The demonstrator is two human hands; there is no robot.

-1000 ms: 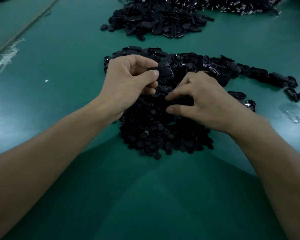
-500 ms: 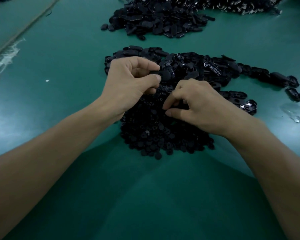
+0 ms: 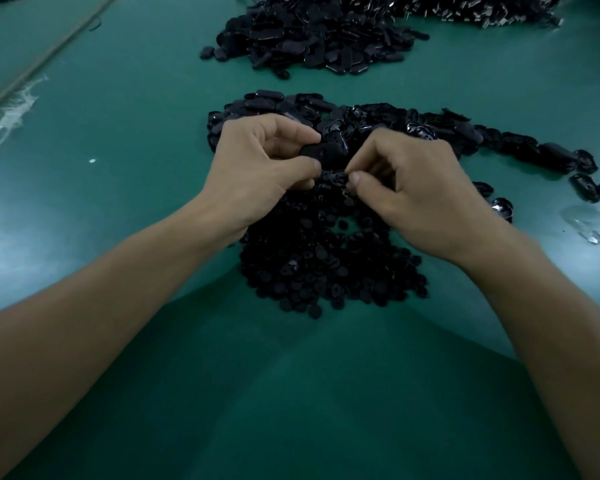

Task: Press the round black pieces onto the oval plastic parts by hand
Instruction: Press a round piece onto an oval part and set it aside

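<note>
Hands meet over the middle of the desk (image 3: 125,109), and I see no brand, label or readable writing anywhere; the parts are plain black. My left hand (image 3: 257,168) pinches an oval part (image 3: 326,152) between thumb and forefinger, holding it just above the heaps. My right hand (image 3: 416,192) has thumb and forefinger pressed together right beside that part, fingertips (image 3: 355,176) nearly touching the left thumb; whether a round piece sits between them I cannot tell, since the spot is dark and small.

Under both hands, toward the near edge, lies the pile of round pieces (image 3: 326,271). Just beyond the hands is the heap of ovals (image 3: 378,123), trailing off in a string toward the right edge. A second oval heap (image 3: 309,39) lies well apart toward the far edge, with a third mass (image 3: 465,5) of dark bits behind it at the far right.

Near the right edge a scrap of clear film (image 3: 589,223) lies on the green surface. A pale scuffed streak (image 3: 7,116) and a seam run along the left edge, and a small white fleck (image 3: 92,161) sits left of the hands. Open green surface spreads to the left of the piles, between the two oval heaps, and along the near edge between my forearms.
</note>
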